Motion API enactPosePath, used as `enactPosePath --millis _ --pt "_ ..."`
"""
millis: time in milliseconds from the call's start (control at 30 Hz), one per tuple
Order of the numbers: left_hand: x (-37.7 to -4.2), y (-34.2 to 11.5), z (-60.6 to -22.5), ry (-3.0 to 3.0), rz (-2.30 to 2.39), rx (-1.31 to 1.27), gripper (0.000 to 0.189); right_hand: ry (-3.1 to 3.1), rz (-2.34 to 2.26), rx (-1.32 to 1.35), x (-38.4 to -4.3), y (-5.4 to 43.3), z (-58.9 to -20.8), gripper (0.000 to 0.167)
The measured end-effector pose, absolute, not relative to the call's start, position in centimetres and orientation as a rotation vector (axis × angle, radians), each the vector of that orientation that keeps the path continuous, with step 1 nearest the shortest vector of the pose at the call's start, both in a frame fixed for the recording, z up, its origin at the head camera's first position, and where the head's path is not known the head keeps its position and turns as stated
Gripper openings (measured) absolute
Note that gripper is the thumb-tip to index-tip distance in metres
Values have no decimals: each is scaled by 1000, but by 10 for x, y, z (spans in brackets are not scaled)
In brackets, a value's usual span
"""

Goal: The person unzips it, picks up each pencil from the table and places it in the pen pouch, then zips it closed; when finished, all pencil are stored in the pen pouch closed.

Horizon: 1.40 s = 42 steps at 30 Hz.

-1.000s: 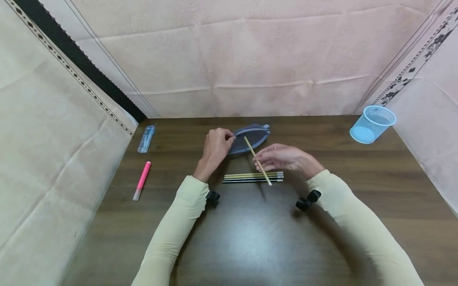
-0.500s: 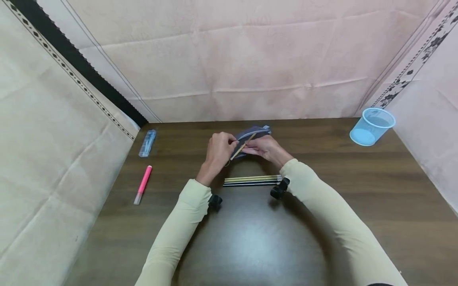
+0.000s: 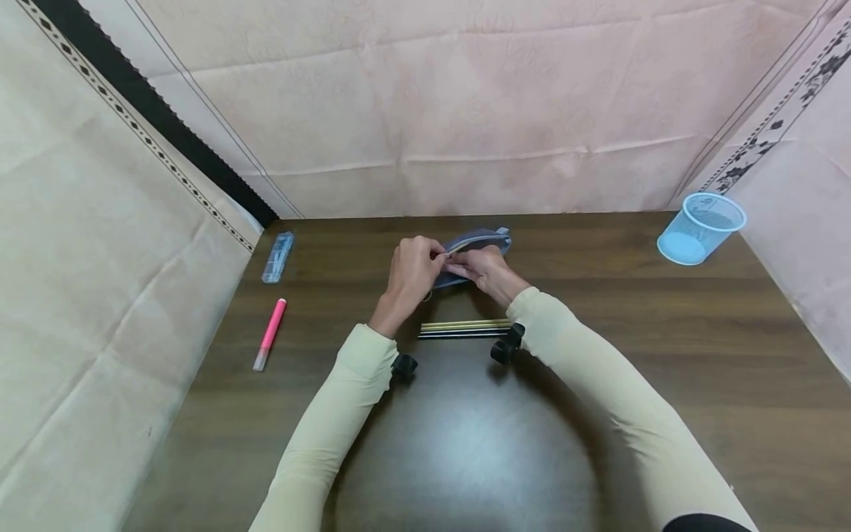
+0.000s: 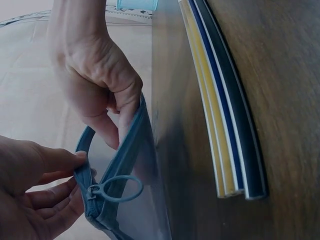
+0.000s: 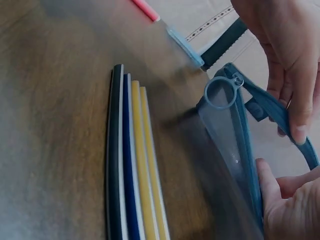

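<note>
A blue zip pouch (image 3: 500,239) with see-through sides stands open-mouthed near the table's back edge. My left hand (image 3: 414,272) pinches one side of its rim, beside the ring-shaped zip pull (image 4: 122,201). The fingers of my right hand (image 3: 490,270) reach into the mouth. A thin yellowish bit of a pencil (image 3: 456,250) shows by the right fingertips in the head view; the pouch and hand hide the rest. Several pencils (image 3: 462,329), yellow and dark ones, lie side by side in front of the pouch, their right ends behind my right wrist.
A pink marker (image 3: 270,334) and a clear blue flat case (image 3: 278,257) lie on the left of the wooden table (image 3: 459,443). At the back right stands a light blue cup (image 3: 700,229). Cloth hangs behind and at both sides.
My right hand has carried the pencil up and left from above the row to the pouch, and its fingers now go into the mouth. The left hand keeps its grip on the rim.
</note>
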<state>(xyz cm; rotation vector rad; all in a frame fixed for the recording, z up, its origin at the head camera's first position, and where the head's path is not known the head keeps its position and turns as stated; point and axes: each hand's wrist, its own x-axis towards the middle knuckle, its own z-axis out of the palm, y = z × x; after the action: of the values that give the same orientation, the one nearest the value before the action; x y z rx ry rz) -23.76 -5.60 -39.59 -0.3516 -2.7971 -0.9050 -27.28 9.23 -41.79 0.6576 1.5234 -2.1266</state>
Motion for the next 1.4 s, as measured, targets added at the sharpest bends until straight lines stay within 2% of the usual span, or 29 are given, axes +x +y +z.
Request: enactPosePath --millis 167,300,433,533,700,800,967,1133,1400 --pt "-240 -57 -396 -2798 -899 -353 13 1573 -2130 566 -263 98 -412 36" --pt "-239 -58 -396 -2797 -899 -323 14 1850 -2031 311 -246 103 -411 31" --pt "-239 -57 -396 -2798 -909 -318 15 2233 -1796 -2 -229 108 -411 35" --pt "-238 -57 -396 -2793 -926 -322 14 2427 -1541 -294 -223 114 -410 30" --pt "-238 -57 -397 -2777 -943 -340 14 2568 -943 -934 -218 129 -407 12" --pt "-239 -58 -399 -2769 -942 -353 13 2568 -663 -1170 -215 135 -407 15" --pt "-239 -58 -400 -2778 -939 -359 14 2576 -485 -1278 -210 137 -411 31" --pt "-238 -58 -400 -2790 -953 -362 15 2612 -464 -1234 -208 138 -415 41" --pt "-236 -60 -400 -2780 -916 -363 14 2657 -339 -1184 -208 133 -417 47"
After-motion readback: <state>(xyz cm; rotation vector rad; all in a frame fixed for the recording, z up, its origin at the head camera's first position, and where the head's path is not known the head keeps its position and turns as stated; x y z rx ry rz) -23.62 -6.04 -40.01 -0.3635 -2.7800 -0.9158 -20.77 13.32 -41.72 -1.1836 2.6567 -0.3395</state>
